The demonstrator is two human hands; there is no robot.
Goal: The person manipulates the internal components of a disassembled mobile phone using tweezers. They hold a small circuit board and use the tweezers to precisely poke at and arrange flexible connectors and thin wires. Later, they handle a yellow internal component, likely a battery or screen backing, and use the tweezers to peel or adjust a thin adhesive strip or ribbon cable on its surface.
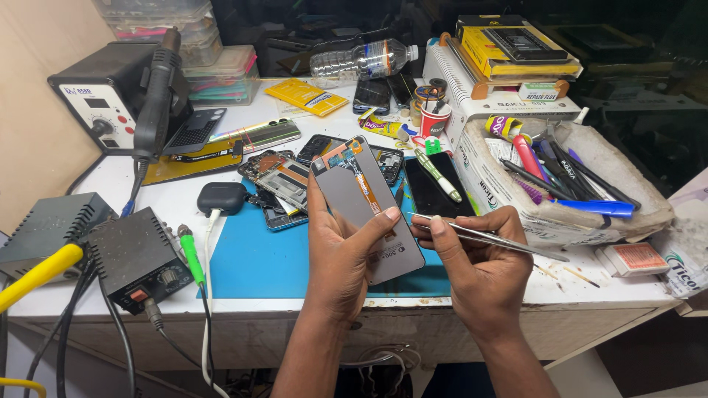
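My left hand (341,254) holds a phone display panel (366,206) with its grey back towards me, thumb across its lower half. An orange flex cable runs down the panel's upper part. My right hand (479,258) grips metal tweezers (487,237); their tip points left at the panel's right edge, close to my left thumb. Both hands hover over a blue work mat (254,258) near the front edge of the white bench.
Opened phones and parts (284,180) lie behind the panel. A hot-air station (110,92) and power units (136,258) with cables stand at the left. A worn box of tools (560,184) sits at the right, a plastic bottle (361,60) at the back.
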